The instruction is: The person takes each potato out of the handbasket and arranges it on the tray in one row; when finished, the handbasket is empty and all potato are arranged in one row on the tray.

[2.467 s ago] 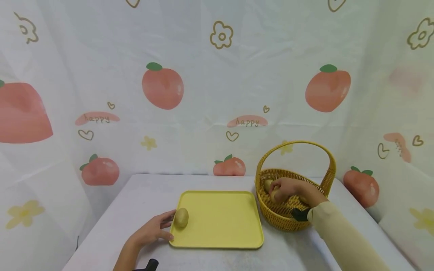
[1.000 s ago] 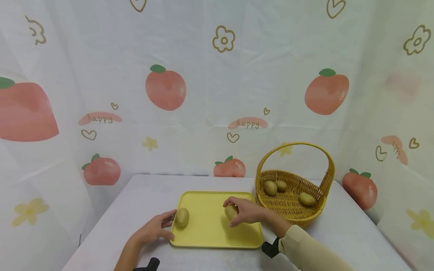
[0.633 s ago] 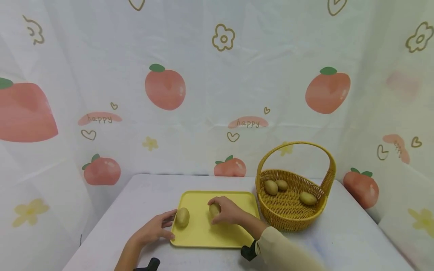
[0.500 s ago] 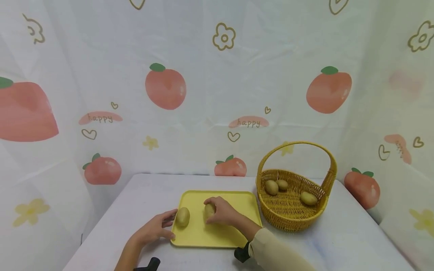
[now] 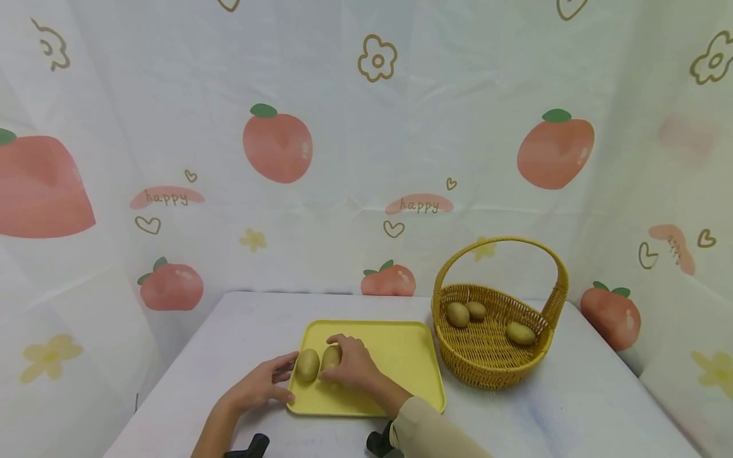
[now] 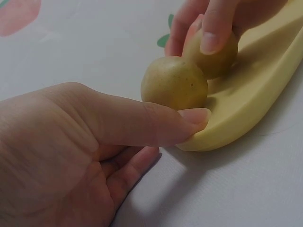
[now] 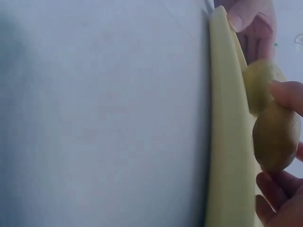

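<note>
On the left side of a yellow tray [image 5: 395, 388] lies one potato [image 5: 308, 365]. My right hand [image 5: 354, 366] pinches a second potato [image 5: 331, 357] between thumb and fingers, just right of the first. In the right wrist view the held potato [image 7: 276, 137] appears close against the other potato [image 7: 260, 85]; whether they touch is unclear. My left hand [image 5: 260, 385] rests at the tray's left edge, its thumb [image 6: 156, 124] lying straight on the rim and its other fingers loosely spread outside. Part of the held potato is hidden by my right fingers.
A wicker basket [image 5: 487, 372] with a tall handle stands right of the tray, holding three more potatoes [image 5: 520, 333]. The white table [image 5: 252, 318] ends at a fruit-printed curtain [image 5: 343, 242] behind. Black wrist mounts [image 5: 380, 442] sit below both hands.
My right hand has come out of the basket with a potato and moved left over the tray, up beside the potato lying there. My left hand has stayed at the tray's edge.
</note>
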`<move>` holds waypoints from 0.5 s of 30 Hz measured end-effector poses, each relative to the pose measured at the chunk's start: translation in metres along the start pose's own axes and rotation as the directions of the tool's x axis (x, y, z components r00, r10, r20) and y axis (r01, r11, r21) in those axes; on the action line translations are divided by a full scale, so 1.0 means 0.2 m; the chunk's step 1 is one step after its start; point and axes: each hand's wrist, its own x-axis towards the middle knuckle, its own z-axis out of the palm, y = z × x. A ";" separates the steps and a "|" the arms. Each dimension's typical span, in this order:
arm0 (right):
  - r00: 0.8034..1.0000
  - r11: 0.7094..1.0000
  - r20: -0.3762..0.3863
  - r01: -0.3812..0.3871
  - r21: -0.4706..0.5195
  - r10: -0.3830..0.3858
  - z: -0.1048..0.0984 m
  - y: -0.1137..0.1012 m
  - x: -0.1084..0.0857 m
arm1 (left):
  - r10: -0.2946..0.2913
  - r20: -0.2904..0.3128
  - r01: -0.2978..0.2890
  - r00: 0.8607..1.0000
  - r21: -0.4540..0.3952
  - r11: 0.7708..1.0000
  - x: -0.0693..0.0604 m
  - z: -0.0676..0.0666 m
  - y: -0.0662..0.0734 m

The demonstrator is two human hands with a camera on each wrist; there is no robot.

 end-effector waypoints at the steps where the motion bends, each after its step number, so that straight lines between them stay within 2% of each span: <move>1: 1.000 1.000 -0.006 -0.006 -0.003 0.006 0.01 0.00 0.00 | -0.002 -0.001 0.002 1.000 0.003 1.000 0.00 0.00 0.00; 8: 1.000 0.999 -0.018 -0.019 -0.044 0.018 0.03 -0.01 -0.01 | -0.016 -0.010 0.016 1.000 0.012 1.000 0.00 0.00 0.00; 15: 1.000 1.000 0.022 0.019 -0.019 -0.019 -0.03 0.00 -0.05 | -0.020 -0.014 0.020 1.000 0.002 1.000 0.00 0.00 0.00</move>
